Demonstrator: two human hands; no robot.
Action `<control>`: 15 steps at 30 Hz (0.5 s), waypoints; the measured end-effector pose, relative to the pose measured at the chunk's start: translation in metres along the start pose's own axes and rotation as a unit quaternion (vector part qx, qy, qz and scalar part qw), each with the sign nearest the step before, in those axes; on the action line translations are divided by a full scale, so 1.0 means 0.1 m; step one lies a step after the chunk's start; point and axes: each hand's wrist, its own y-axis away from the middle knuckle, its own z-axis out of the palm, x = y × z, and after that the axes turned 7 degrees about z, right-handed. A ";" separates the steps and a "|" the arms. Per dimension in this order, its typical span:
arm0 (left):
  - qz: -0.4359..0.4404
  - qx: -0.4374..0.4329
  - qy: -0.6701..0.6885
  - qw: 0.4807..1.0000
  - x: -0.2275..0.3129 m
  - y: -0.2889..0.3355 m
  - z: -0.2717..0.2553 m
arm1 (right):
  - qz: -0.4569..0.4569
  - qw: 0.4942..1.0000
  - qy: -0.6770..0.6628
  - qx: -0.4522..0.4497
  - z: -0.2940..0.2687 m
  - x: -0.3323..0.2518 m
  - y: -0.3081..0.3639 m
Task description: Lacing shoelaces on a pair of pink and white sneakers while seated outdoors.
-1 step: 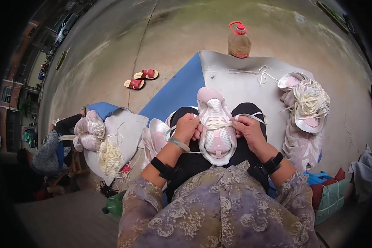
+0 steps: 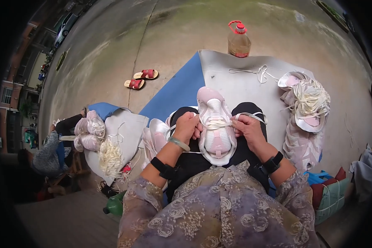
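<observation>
A pink and white shoe upper [image 2: 217,138] lies lengthwise on my lap, between my two hands. Cream shoelace [image 2: 215,123] runs across its middle, and one end goes out to each side. My left hand [image 2: 187,127] is closed on the lace's left end beside the upper. On the other side my right hand [image 2: 249,129] pinches the right end, and the loose tail loops over my right knee. More pink and white uppers [image 2: 156,134] lie against my left thigh, partly hidden by my forearm.
A pale sheet with a blue underside [image 2: 175,84] spreads ahead. On the right, a bundle of cream laces [image 2: 312,99] tops stacked uppers [image 2: 302,144]. Beyond stand a red-capped jug [image 2: 239,43] and red sandals [image 2: 146,74]. At left sits another person [image 2: 49,155] near more uppers [image 2: 89,130].
</observation>
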 end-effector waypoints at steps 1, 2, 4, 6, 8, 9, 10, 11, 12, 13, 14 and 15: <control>0.014 -0.012 0.001 1.000 0.01 -0.01 -0.02 | -0.004 1.000 -0.023 0.010 0.02 0.00 0.00; 0.012 -0.013 -0.001 1.000 0.01 -0.01 -0.03 | -0.009 0.999 -0.046 0.021 0.04 0.00 0.00; 0.040 0.008 0.009 0.999 0.01 0.04 -0.02 | -0.004 0.999 -0.045 0.030 0.03 0.03 0.00; 0.039 0.031 0.007 0.999 -0.03 0.10 -0.01 | -0.030 0.999 -0.038 0.000 0.01 0.05 0.02; 0.100 0.039 -0.059 0.992 -0.12 0.13 -0.09 | -0.079 0.996 0.036 0.001 -0.03 0.06 -0.01; 0.102 0.046 -0.031 0.993 -0.10 0.16 -0.09 | -0.130 0.985 0.109 0.002 -0.05 0.06 -0.02; 0.100 0.046 -0.033 0.993 -0.08 0.20 -0.09 | -0.129 0.986 0.107 0.002 -0.04 0.06 -0.04; 0.071 0.047 0.010 0.996 -0.04 0.24 -0.10 | -0.118 0.991 0.063 0.000 -0.01 0.07 -0.05; 0.043 0.049 0.055 0.996 -0.03 0.27 -0.11 | -0.107 0.994 0.020 -0.003 0.03 0.06 -0.06; 0.033 0.042 0.076 0.996 -0.05 0.27 -0.11 | -0.105 0.994 0.020 -0.003 0.05 0.07 -0.10; 0.031 0.042 0.077 0.996 -0.07 0.27 -0.10 | -0.119 0.993 0.004 0.010 0.08 0.09 -0.16; 0.025 0.039 0.108 0.993 -0.09 0.28 -0.09 | -0.133 0.991 -0.012 0.023 0.10 0.09 -0.21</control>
